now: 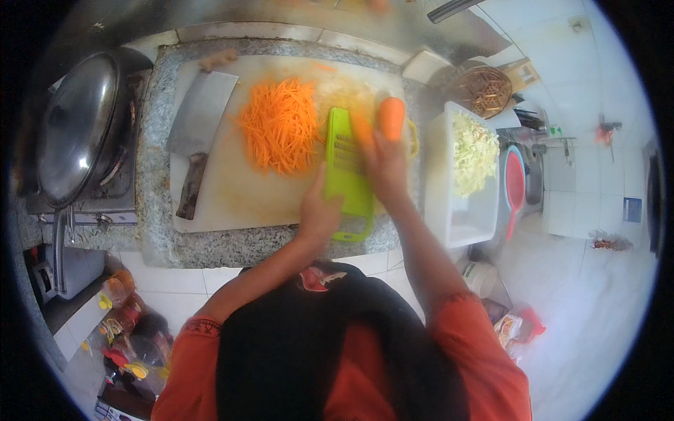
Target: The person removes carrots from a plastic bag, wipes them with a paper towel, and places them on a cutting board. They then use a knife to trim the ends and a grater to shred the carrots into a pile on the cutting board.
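Observation:
My left hand [321,214] grips the side of a green flat grater [349,184], which stands tilted over the white cutting board [242,203]. In my right hand [385,167] is a carrot [361,131], blurred by motion and close to the grater's upper face. Just beyond that hand shows a second, sharper carrot [392,116]; whether the fingers touch it is hard to make out. Left of the grater lies a heap of carrot shreds [281,126]. A cleaver [203,116] rests flat on the board's left side, its dark handle toward me.
To the right, a white tub [456,217] holds pale shredded vegetable [475,154], with a red strainer [515,175] beside it. A lidded pan [78,126] sits on the stove at left, its handle projecting toward me. Ginger [219,59] lies at the board's far edge.

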